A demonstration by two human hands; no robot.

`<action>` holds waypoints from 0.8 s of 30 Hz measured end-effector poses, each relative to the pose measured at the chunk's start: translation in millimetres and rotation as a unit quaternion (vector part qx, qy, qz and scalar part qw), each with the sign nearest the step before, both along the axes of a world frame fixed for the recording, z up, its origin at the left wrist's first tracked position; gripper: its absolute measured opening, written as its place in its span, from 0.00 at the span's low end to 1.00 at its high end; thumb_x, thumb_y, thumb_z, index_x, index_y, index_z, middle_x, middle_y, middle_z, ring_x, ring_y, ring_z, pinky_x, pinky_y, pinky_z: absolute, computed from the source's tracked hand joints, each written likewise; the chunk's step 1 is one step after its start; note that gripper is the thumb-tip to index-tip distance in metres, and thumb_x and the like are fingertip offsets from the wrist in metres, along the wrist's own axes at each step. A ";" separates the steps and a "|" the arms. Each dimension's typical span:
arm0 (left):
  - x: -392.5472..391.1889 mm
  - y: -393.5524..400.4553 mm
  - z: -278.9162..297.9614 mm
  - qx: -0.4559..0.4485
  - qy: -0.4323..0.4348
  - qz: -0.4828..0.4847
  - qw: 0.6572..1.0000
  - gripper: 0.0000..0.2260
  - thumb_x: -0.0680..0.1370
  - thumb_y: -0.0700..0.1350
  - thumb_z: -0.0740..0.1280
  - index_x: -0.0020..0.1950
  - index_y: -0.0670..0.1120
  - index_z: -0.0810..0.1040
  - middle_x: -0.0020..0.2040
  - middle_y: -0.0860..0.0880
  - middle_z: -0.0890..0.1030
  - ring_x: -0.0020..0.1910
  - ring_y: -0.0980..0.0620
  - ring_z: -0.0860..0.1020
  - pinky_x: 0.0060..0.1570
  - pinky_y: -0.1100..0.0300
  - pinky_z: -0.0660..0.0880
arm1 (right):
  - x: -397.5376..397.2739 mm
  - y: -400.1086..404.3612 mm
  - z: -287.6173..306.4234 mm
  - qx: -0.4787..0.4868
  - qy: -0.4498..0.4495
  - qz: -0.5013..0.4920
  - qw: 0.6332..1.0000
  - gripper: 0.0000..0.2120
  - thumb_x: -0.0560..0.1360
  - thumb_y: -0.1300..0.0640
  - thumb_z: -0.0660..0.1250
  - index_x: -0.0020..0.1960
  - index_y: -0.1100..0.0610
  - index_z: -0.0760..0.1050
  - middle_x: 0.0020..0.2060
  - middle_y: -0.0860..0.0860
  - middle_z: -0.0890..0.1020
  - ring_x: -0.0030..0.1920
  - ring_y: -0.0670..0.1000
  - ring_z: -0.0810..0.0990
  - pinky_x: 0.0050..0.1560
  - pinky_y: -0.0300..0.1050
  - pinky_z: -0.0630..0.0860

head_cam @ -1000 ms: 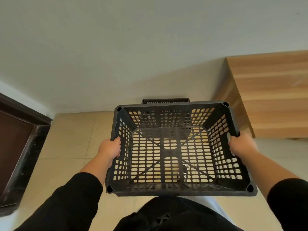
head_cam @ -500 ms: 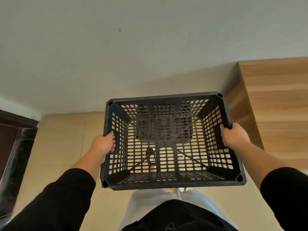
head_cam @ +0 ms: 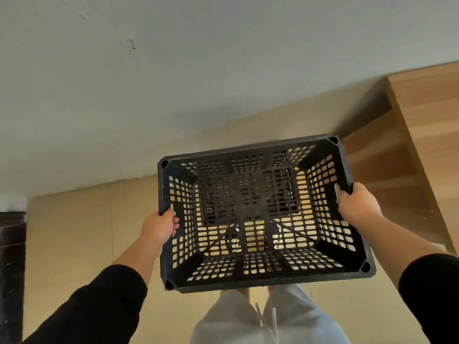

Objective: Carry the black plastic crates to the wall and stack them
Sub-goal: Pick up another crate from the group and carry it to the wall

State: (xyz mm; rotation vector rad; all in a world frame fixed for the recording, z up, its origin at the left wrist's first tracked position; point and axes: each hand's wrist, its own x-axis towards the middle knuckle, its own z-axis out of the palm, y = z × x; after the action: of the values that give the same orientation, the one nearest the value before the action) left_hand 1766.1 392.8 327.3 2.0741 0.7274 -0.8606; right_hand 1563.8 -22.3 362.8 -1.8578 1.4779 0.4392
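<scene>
**Crate held over the stack spot at the wall; lowering step pending**

Black plastic crate (head_cam: 258,214) is held off the floor, rim up, empty, tilted slightly, with its far edge close to the white wall (head_cam: 173,95). Left hand (head_cam: 159,227) grips the crate's left rim, fingers curled over the edge. Right hand (head_cam: 357,204) grips the right rim the same way. Both grips are closed on the crate.

Through the crate's slotted base a darker lattice shows under its far half; judged to be another black crate already lying by the wall, though the outline cannot be traced. Tiled floor (head_cam: 74,232) shows through the near half. A wooden cabinet (head_cam: 422,145) stands just right of the crate, against the wall.

Step in hand, as judged: end of the carry, start of stacking. The next move calls for squaring the crate's corners to the one beneath, levelling it, then lowering it straight down before either hand lets go. Risk: right rim catching the cabinet.
</scene>
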 end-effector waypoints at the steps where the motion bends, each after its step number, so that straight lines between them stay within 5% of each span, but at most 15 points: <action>1: 8.1 -4.0 -11.5 0.000 0.003 0.000 1.000 0.11 0.85 0.48 0.65 0.56 0.42 0.81 0.45 0.44 0.83 0.42 0.48 0.80 0.44 0.54 0.78 | 8.8 -4.4 -10.6 0.001 0.002 0.001 1.000 0.14 0.86 0.54 0.59 0.67 0.60 0.70 0.55 0.59 0.80 0.49 0.59 0.80 0.37 0.46 0.74; 14: 62.7 -37.6 -144.8 0.028 -0.009 0.032 0.999 0.13 0.85 0.49 0.65 0.61 0.41 0.81 0.46 0.45 0.82 0.43 0.49 0.79 0.42 0.57 0.75 | 87.2 -38.5 -150.9 0.018 0.013 -0.004 1.000 0.13 0.86 0.53 0.58 0.67 0.58 0.69 0.58 0.58 0.80 0.55 0.62 0.80 0.54 0.56 0.78; 24: 84.8 -50.1 -176.0 0.021 -0.031 0.022 0.999 0.12 0.85 0.49 0.65 0.61 0.42 0.80 0.46 0.46 0.81 0.41 0.51 0.78 0.41 0.58 0.75 | 101.5 -43.4 -186.4 0.007 0.012 -0.016 1.000 0.14 0.86 0.54 0.58 0.69 0.58 0.69 0.57 0.56 0.79 0.54 0.59 0.79 0.53 0.55 0.77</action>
State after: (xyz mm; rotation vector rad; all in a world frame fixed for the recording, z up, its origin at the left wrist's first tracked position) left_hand 1850.8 342.7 151.3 2.1046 0.7610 -0.7600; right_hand 1665.3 -65.8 176.4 -1.8203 1.5153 0.4576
